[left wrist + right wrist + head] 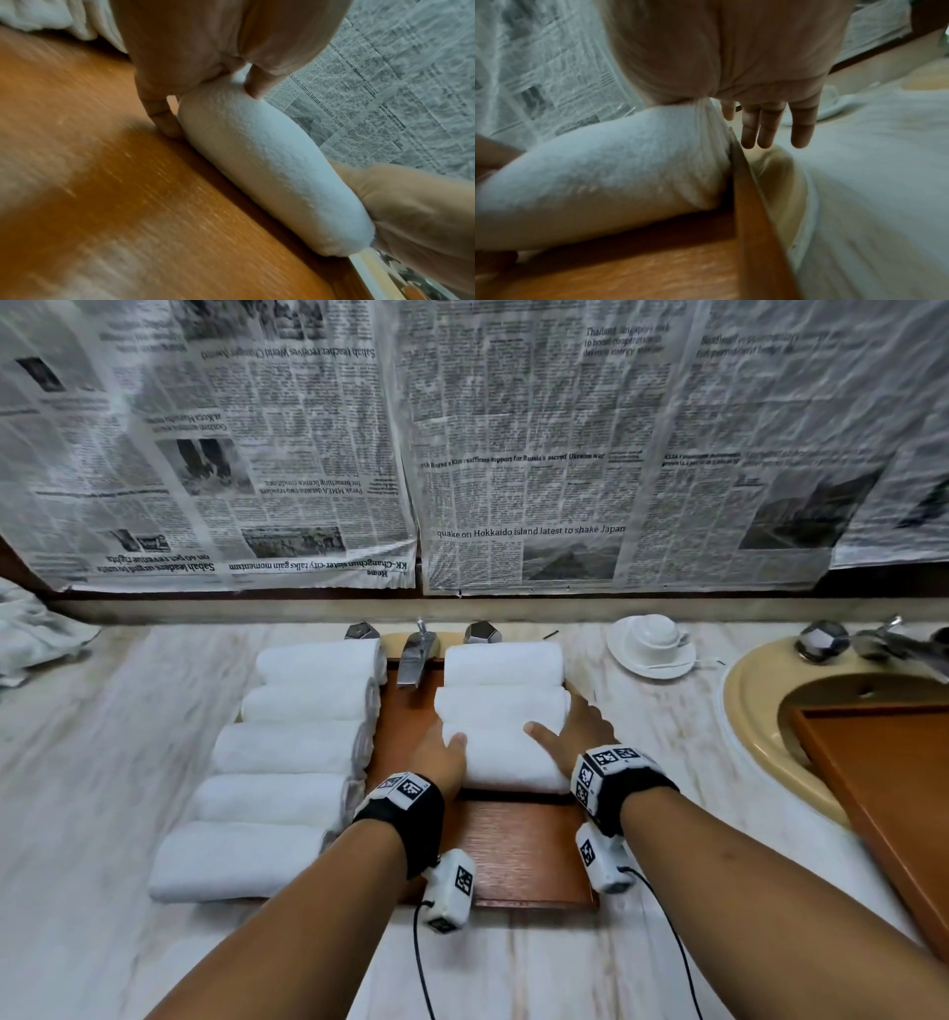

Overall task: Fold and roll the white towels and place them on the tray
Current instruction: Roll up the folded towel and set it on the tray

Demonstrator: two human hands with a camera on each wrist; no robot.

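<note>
A brown wooden tray (518, 855) lies on the marble counter. Rolled white towels fill its left side in a column (292, 747), and two more rolls (503, 685) lie at the back right. In front of those two lies a third rolled towel (508, 757) (270, 162) (598, 174), held at both ends. My left hand (444, 752) (210, 101) grips its left end, thumb on top and a finger down against the tray. My right hand (570, 729) (765, 125) rests its palm on the right end, with straight fingers reaching past the tray's rim (754, 213).
A chrome tap (416, 660) stands behind the tray. A white cup on a saucer (652, 644) sits at the back right. Further right a cream basin (755, 711) holds a second wooden tray (883, 788). Crumpled white cloth (36, 634) lies far left. Newspaper covers the wall.
</note>
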